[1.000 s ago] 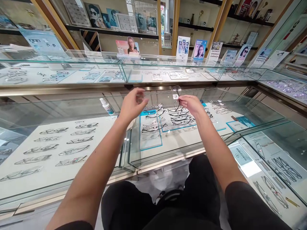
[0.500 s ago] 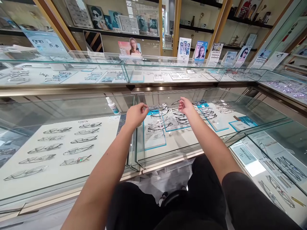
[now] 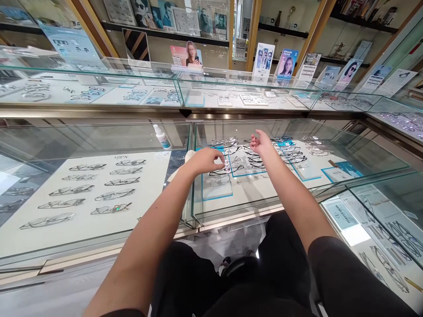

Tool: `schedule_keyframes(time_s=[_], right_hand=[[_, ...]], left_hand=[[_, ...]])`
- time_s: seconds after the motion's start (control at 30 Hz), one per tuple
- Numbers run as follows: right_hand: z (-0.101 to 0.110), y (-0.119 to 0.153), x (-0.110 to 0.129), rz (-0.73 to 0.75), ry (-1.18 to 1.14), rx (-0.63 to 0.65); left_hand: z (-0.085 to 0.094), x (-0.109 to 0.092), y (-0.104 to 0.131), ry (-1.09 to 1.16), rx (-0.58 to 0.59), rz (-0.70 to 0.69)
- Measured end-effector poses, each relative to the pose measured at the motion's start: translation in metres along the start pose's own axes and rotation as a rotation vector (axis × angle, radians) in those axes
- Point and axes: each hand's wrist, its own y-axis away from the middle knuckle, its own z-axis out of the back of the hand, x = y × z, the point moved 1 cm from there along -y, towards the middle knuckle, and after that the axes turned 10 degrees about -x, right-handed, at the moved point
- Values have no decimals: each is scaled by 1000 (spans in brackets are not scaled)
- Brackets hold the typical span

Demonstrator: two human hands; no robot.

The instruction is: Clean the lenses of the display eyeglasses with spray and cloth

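Note:
My left hand (image 3: 206,160) hovers at the left end of the middle glass display case (image 3: 246,206), thumb and fingers curled toward each other. Its fingertips are beside several dark-framed eyeglasses (image 3: 237,166). Whether anything thin sits in the pinch is too small to tell. My right hand (image 3: 260,142) is farther back, near a row of black eyeglasses (image 3: 259,164), with bent fingers and a gap between them; nothing shows clearly in it. A pale shape (image 3: 189,155) that I cannot make out appears behind my left wrist.
A white spray bottle (image 3: 161,137) stands at the back left. More eyeglasses (image 3: 115,194) lie in rows on a white panel. Blue-edged trays (image 3: 217,188) carry frames. A second glass counter (image 3: 128,75) runs behind, with upright advertising cards (image 3: 263,60). Another case lies at the right.
My left hand has moved right and slightly nearer, turning over toward the eyeglasses. My right hand stays near the same spot, its fingers loosened. The camera view has shifted slightly.

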Motion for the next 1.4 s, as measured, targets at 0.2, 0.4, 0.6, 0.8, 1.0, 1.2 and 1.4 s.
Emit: schedule_keyframes(time_s=[0.2,0.4,0.6,0.8,1.0,1.2,1.4], right_hand=[[3,14,6,-74,-67,18],[-8,45,11,-51,-3,260],[-31,62,5,115,176,531],[-44,66,-17,436,379,629],[-38,72,-43,654,455,651],[-35,72,-55,754,471,556],[-33,73,-57,787,496,528]], left_hand=[[-4,-10,2,15,1,-48],[-6,-18,2,121,96,-80],[18,-1,2,698,-129,61],[14,15,-3,1057,-724,244],[-1,9,-4,1074,-721,267],[-7,7,-2,1120,-668,295],[-10,8,0,1172,-568,368]])
